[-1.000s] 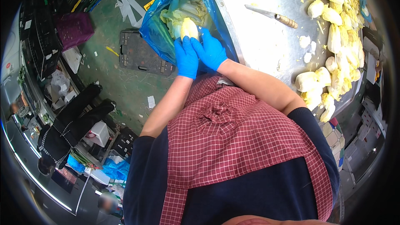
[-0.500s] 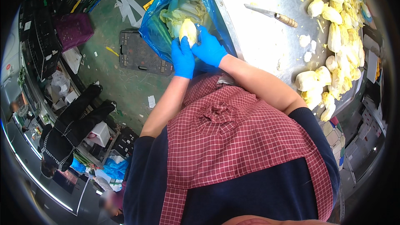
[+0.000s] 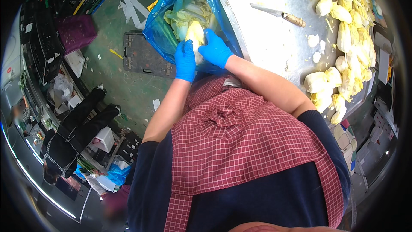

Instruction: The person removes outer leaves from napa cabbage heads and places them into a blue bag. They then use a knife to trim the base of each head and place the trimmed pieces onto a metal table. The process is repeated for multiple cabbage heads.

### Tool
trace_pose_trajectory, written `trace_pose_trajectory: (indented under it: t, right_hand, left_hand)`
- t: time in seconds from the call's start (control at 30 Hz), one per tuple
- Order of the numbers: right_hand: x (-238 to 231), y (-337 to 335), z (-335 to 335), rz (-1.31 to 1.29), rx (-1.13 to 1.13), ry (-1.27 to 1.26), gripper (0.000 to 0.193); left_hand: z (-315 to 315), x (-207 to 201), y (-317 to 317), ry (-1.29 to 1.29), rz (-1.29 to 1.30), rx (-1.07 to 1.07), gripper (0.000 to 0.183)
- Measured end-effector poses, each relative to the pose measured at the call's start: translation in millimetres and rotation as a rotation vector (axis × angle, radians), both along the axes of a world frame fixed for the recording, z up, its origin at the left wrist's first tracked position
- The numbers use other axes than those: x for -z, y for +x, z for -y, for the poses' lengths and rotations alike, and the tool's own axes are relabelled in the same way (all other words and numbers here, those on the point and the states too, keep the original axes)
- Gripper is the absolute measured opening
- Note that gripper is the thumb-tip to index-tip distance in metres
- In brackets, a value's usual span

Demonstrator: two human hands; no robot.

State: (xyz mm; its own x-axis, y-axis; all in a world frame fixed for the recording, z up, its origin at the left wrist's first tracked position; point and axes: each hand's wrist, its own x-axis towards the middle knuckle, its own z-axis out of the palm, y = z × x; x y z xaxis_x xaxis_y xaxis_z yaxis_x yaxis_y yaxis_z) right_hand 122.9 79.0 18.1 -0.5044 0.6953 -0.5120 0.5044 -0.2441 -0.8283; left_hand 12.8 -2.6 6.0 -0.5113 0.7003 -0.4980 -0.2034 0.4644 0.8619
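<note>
Between my two blue-gloved hands is a pale yellow napa cabbage (image 3: 195,34), held over the mouth of a blue plastic bag (image 3: 153,22). My left hand (image 3: 185,60) closes on its left side, and my right hand (image 3: 216,50) grips it from the right. Loose cabbage leaves (image 3: 185,12) lie inside the bag beyond the held head. On the metal table (image 3: 262,38) to the right rests a knife (image 3: 293,19) with a wooden handle, out of reach of both hands' grip.
Many trimmed cabbages (image 3: 343,36) are heaped along the table's right side. A dark plastic lid or tray (image 3: 146,56) lies on the green floor left of the bag. Black crates (image 3: 43,38) stand at far left. A person in black (image 3: 68,133) is at the lower left.
The cabbage and both hands have shifted slightly; the left hand sits a little further left and lower on it. A person at the lower left has moved.
</note>
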Motion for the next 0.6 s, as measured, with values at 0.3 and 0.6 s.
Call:
trace_pose_trajectory:
  t: [0.3,0.6]
  right_hand:
    - [15.8,3.2,2.5,-0.094,0.020,-0.047,0.049]
    - [36.1,13.4,1.9,-0.278,0.296,-0.322,0.057]
  left_hand:
    - [3.6,11.5,-8.8,0.001,0.146,-0.045,0.045]
    - [-3.0,-1.3,-28.4,0.037,0.626,-0.073,0.052]
